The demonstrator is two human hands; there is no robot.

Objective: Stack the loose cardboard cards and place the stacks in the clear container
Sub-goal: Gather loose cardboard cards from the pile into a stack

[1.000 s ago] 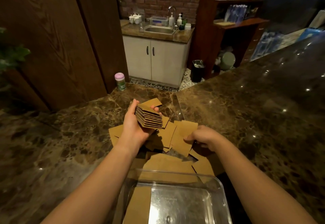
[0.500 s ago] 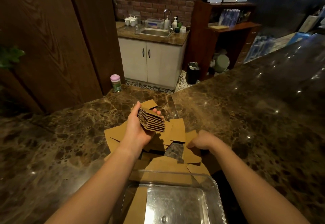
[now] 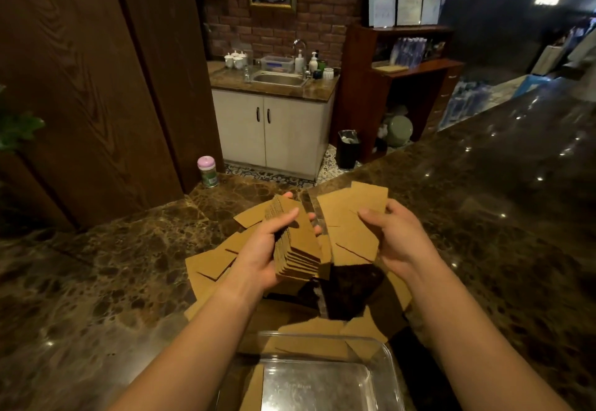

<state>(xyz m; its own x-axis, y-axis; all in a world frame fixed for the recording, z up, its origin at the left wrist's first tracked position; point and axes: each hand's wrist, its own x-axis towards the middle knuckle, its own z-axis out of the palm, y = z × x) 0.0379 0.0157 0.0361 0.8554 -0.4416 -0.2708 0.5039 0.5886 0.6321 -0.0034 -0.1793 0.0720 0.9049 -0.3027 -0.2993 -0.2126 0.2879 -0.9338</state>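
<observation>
My left hand (image 3: 263,251) grips a thick stack of brown cardboard cards (image 3: 298,243), held above the counter with the thumb across its top. My right hand (image 3: 398,238) holds a few fanned cards (image 3: 350,220) just right of the stack, lifted off the counter. Several loose cards (image 3: 211,264) lie scattered on the dark marble counter (image 3: 96,281) under and around both hands. The clear container (image 3: 392,375) sits at the near edge below my arms, with a card lying at its left side.
A pink-lidded green canister (image 3: 207,171) stands at the counter's far left corner. Beyond the counter are a dark wooden wall, a white sink cabinet (image 3: 271,130) and a black bin (image 3: 347,149). The counter stretches away to the right.
My right hand picked up a few cards from the pile and raised them beside the stack. My left hand turned the stack and brought it slightly closer.
</observation>
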